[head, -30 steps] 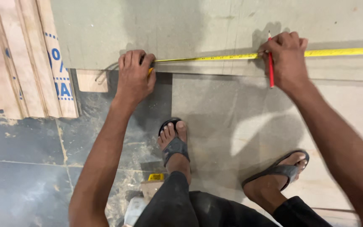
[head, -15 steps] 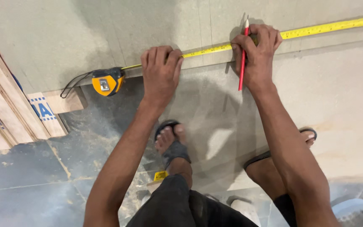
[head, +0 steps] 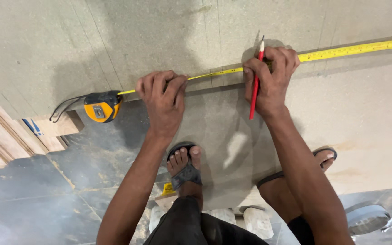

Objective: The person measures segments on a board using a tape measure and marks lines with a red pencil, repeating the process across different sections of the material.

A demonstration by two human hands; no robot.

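Since half a second ago the whole scene has slid lower and leftward in the head view, and the tape measure case now sits in full sight, left of the left hand.

Head view: the yellow tape runs along the front edge of the big grey board, from the case up to its hooked end at the far right. Below that edge a second board lies lower, with open room across its right side. Stacked wooden strips crowd the left, and dark stone floor fills the lower left. No containers show here.

Left hand's fingers are curled and pressed together, pushing the tape down onto the board edge. Right hand is bunched over the tape too, fingers pinching a red pencil that stands nearly upright, tip touching the board just above the tape. Both hands are apart, with bare tape between them. Two sandalled feet stand below, one between the arms.
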